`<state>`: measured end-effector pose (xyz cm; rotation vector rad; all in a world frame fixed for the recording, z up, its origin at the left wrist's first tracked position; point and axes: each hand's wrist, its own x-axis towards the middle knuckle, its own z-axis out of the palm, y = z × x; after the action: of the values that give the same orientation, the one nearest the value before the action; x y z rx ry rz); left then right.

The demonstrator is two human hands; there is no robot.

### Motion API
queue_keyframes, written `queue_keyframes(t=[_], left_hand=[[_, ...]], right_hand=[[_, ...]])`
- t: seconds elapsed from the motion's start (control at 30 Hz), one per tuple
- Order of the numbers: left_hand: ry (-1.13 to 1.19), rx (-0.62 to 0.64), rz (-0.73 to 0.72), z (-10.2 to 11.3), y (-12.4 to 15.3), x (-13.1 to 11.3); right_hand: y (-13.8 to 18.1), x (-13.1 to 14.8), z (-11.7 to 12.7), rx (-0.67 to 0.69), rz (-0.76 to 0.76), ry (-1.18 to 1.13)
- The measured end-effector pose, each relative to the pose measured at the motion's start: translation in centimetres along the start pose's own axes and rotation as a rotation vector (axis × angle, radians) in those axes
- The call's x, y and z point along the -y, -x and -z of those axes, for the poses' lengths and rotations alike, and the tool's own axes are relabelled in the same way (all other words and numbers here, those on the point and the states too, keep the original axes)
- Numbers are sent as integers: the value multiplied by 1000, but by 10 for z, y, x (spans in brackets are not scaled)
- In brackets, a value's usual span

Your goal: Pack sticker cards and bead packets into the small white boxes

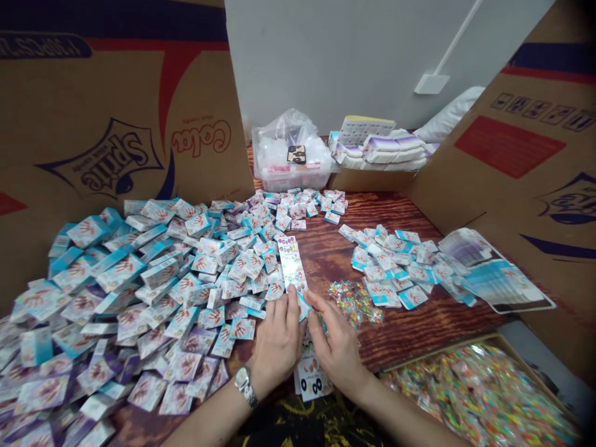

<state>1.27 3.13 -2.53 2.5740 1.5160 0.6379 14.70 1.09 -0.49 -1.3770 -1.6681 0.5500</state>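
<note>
My left hand (278, 338) and my right hand (336, 344) meet at the near middle of the wooden table (395, 214). Both pinch a small blue-and-white box (305, 305) together with the near end of a long printed sticker strip (292, 262) that runs away from me. The left wrist wears a watch (244, 383). More printed cards (311, 375) lie under my hands. A small bag of colourful bits (354, 301) lies just right of my right hand.
A big heap of small boxes (139, 292) covers the left half. A smaller pile (395, 267) and flat sheets (498, 276) lie right. A tray of colourful packets (484, 397) sits near right. Cardboard walls (93, 124) stand on both sides; a plastic tub (291, 155) at the back.
</note>
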Motion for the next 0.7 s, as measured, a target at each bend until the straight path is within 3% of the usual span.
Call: queue_keyframes(t=[0.17, 0.3, 0.4, 0.53, 0.6, 0.7], left_hand=[[90, -30, 2, 1, 1, -3], [-23, -39, -62, 9, -13, 23], [-192, -61, 4, 29, -44, 65], [-299, -207, 70, 63, -81, 107], [-262, -255, 41, 70, -84, 108], [-122, -244, -12, 61, -65, 92]], right_hand=[[8, -3, -4, 48, -70, -125], [-16, -21, 12, 304, -97, -235], [-47, -50, 22, 375, 47, -6], [-72, -86, 14, 668, 298, 325], [-74, -96, 4, 775, 335, 406], [-72, -101, -6, 804, 341, 441]])
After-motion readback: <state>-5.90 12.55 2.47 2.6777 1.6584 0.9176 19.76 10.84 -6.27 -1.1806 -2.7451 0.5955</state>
